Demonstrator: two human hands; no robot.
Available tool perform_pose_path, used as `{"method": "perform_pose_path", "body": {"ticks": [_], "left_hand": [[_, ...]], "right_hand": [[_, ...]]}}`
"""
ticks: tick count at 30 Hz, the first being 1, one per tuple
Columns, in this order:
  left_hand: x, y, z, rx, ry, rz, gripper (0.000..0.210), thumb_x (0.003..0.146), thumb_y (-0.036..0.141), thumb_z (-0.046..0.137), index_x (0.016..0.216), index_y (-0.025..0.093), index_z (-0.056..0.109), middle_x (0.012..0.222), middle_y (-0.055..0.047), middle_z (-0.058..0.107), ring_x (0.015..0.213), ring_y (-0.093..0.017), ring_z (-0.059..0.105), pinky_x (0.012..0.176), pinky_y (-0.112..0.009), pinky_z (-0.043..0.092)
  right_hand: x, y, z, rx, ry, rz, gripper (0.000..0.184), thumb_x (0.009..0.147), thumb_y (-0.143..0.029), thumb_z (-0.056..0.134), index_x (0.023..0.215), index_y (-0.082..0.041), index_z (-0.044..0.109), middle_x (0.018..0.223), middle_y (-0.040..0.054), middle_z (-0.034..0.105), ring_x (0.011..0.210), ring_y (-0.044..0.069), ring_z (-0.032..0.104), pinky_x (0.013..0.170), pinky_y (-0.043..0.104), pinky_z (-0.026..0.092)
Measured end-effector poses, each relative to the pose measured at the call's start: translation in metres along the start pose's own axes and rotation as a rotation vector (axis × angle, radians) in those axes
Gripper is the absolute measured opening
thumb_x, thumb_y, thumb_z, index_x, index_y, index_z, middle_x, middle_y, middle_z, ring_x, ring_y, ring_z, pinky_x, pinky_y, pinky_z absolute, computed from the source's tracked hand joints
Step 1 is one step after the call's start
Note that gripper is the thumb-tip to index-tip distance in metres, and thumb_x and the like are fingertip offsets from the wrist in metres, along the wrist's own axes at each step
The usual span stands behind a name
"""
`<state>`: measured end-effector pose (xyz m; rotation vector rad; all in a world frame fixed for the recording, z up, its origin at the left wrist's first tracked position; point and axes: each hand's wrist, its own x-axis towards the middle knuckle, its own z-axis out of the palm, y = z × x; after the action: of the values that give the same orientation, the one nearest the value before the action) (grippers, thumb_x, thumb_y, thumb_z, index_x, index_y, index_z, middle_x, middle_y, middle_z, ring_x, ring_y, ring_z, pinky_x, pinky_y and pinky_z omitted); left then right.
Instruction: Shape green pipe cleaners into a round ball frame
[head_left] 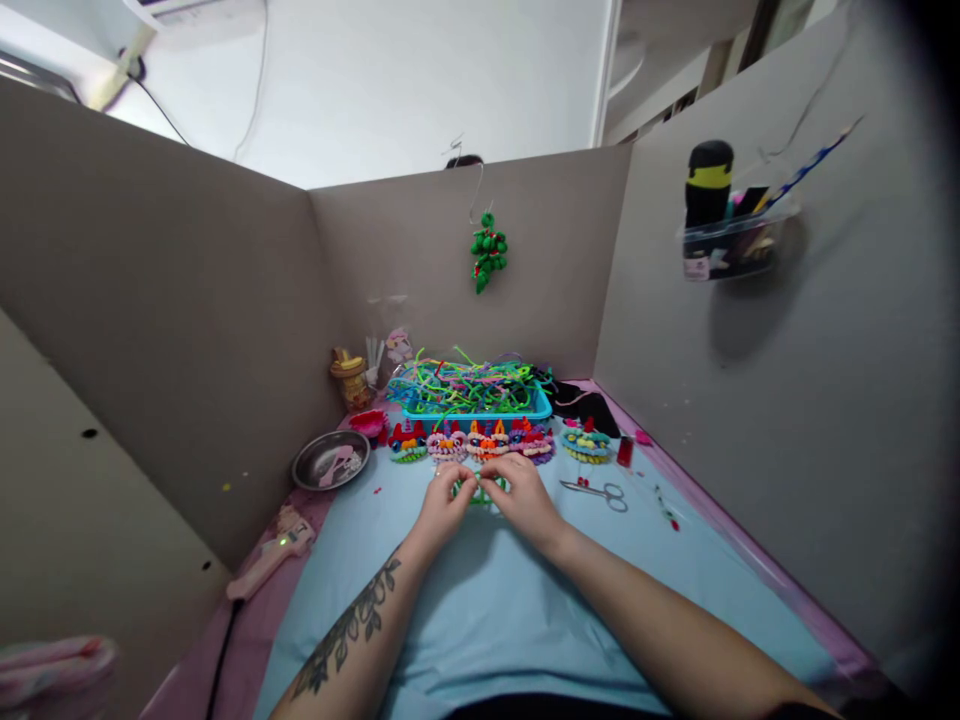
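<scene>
Close together over the blue cloth, my left hand (448,497) and my right hand (519,492) both pinch a green pipe-cleaner piece (487,497). Its looped shape is partly hidden behind my fingers. Just beyond my hands stands a row of colourful pipe-cleaner figures (487,440) with eyes. A yellow and blue figure (587,444) sits apart, to the right. Farther back, a blue tray (480,413) is heaped with loose pipe cleaners (465,382), mostly green. Scissors (604,492) lie right of my right hand.
A metal bowl (309,470) holding small pieces stands at the left. Near it lies a pink glue gun (271,562) with a cord. Grey partitions (420,250) enclose the table. A green pipe-cleaner ornament (489,252) hangs at the back; a clear tool holder (731,250) hangs on the right wall.
</scene>
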<state>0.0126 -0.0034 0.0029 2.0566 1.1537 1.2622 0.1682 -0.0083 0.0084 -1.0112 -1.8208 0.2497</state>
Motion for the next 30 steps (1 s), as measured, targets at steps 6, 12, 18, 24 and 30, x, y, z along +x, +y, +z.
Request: {"method": "perform_pose_path", "body": {"ticks": [6,12,18,24,30], "left_hand": [[0.0,0.001,0.001,-0.005,0.005,-0.008,0.02,0.081,0.032,0.048,0.069,0.017,0.055,0.072,-0.003,0.054,0.076,-0.017,0.048,0.072,-0.029,0.038],[0.0,-0.003,0.001,0.012,-0.007,-0.002,0.02,0.08,0.031,0.049,0.066,0.017,0.054,0.069,-0.002,0.053,0.076,-0.018,0.048,0.072,-0.029,0.037],[0.0,-0.002,0.003,0.008,-0.019,0.009,0.019,0.079,0.03,0.051,0.066,0.017,0.057,0.069,-0.003,0.055,0.076,-0.018,0.05,0.073,-0.03,0.038],[0.005,-0.01,-0.008,-0.211,0.016,-0.081,0.026,0.078,0.037,0.054,0.092,0.017,0.064,0.098,-0.008,0.062,0.098,-0.022,0.051,0.089,-0.033,0.035],[0.008,-0.02,-0.02,-0.504,0.026,-0.254,0.035,0.081,0.043,0.049,0.096,0.016,0.065,0.105,-0.008,0.063,0.104,-0.023,0.051,0.092,-0.033,0.033]], "right_hand": [[-0.001,-0.001,-0.003,-0.102,-0.034,-0.05,0.007,0.078,-0.021,0.057,0.077,-0.024,0.064,0.076,0.0025,0.065,0.085,0.02,0.051,0.079,0.036,0.033],[-0.001,0.0,-0.001,-0.185,-0.137,-0.033,0.006,0.079,-0.017,0.054,0.075,-0.021,0.057,0.078,0.0032,0.061,0.086,0.021,0.048,0.079,0.035,0.032],[-0.002,0.006,0.005,-0.189,-0.186,0.004,0.009,0.077,-0.012,0.05,0.072,-0.02,0.053,0.078,0.0041,0.057,0.085,0.02,0.046,0.075,0.033,0.031],[0.005,0.017,0.003,0.055,-0.236,0.138,0.011,0.073,-0.012,0.046,0.065,-0.018,0.047,0.071,0.002,0.052,0.076,0.017,0.045,0.068,0.028,0.032],[0.01,0.026,-0.009,0.646,-0.385,0.474,0.012,0.07,-0.027,0.053,0.063,-0.018,0.047,0.059,-0.0031,0.045,0.057,0.011,0.039,0.058,0.025,0.028]]}}
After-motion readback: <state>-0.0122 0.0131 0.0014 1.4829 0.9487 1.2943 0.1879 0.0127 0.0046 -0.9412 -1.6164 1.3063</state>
